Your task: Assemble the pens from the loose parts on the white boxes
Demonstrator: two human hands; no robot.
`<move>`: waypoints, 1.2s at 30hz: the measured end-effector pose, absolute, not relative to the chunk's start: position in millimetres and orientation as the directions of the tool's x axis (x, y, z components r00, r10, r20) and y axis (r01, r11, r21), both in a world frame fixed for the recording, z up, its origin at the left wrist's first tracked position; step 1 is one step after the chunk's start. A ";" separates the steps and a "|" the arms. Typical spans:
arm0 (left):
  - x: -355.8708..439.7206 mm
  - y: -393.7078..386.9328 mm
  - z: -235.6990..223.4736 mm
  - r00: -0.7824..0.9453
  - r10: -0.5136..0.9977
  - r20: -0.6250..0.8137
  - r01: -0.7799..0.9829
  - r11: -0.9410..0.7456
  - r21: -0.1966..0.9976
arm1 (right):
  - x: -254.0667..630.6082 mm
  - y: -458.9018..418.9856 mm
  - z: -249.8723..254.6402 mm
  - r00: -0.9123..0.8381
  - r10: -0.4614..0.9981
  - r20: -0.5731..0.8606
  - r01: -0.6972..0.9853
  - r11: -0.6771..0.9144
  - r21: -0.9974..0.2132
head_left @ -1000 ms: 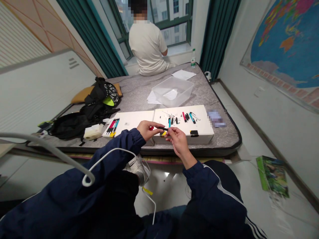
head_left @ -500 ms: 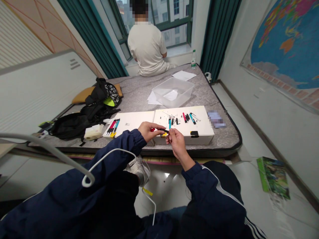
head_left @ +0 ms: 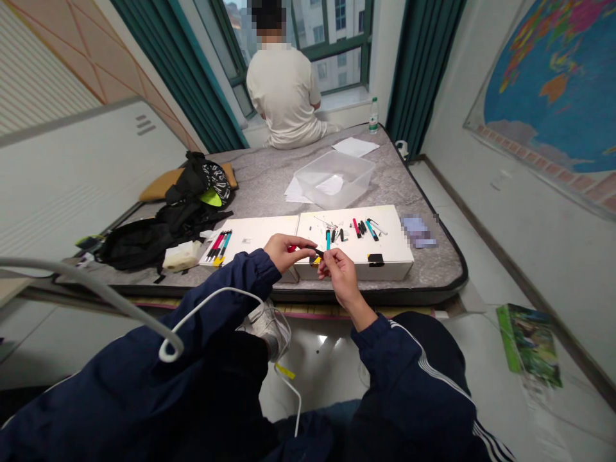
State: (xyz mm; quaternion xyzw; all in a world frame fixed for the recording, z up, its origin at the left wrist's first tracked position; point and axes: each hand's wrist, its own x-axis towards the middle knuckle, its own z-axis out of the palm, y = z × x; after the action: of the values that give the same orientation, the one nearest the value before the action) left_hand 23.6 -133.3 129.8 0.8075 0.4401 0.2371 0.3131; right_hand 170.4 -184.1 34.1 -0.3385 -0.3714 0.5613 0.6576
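A small black pen part (head_left: pixel 316 251) is held level between my two hands, above the front edge of the white boxes. My left hand (head_left: pixel 287 253) pinches its left end between thumb and fingers. Closed on its right end are the fingertips of my right hand (head_left: pixel 341 274). A bit of red (head_left: pixel 292 248) shows by my left fingers; I cannot tell whether it is held. Just beyond my hands, a blue pen barrel (head_left: pixel 328 240) and several black pen pieces (head_left: pixel 337 235) lie on the right white box (head_left: pixel 392 247).
Assembled-looking pens (head_left: pixel 219 245) lie on the left white box (head_left: pixel 260 226). More red, black and blue parts (head_left: pixel 362 228) are at right. Beyond stand a clear plastic bin (head_left: pixel 334 179) and a bottle (head_left: pixel 374 115). A person (head_left: pixel 283 96) sits by the window. A white cable (head_left: pixel 216 292) crosses my left sleeve.
Both hands have shifted very slightly to the left with the black pen part still between them. The pens and parts on the boxes have not moved.
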 end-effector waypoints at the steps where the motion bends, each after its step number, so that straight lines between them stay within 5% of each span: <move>1: 23.8 -134.0 130.3 0.504 0.856 0.112 0.563 -0.424 0.710 | 170.7 -184.2 33.7 0.097 0.990 0.104 -0.487 0.139 -0.862; 11: 21.9 -133.1 125.3 0.481 0.869 0.112 0.529 -0.390 0.753 | 168.0 -182.3 30.9 -0.024 0.999 0.037 -0.546 0.017 -0.838; 23: 11.4 -117.6 120.2 0.429 0.903 0.011 0.258 -0.134 0.957 | 194.4 -174.8 28.9 0.144 0.990 -0.002 -0.626 0.090 -0.774; 36: 18.5 -128.1 119.5 0.557 0.828 0.056 0.286 -0.255 0.924 | 182.8 -180.7 33.7 0.033 0.999 0.005 -0.670 0.026 -0.742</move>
State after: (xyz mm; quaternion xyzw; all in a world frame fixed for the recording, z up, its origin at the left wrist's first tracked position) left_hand 18.5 -128.1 119.5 0.7401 0.3764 0.2823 0.4806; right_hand 182.8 -180.7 33.7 -0.2901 -0.2841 0.6348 0.6574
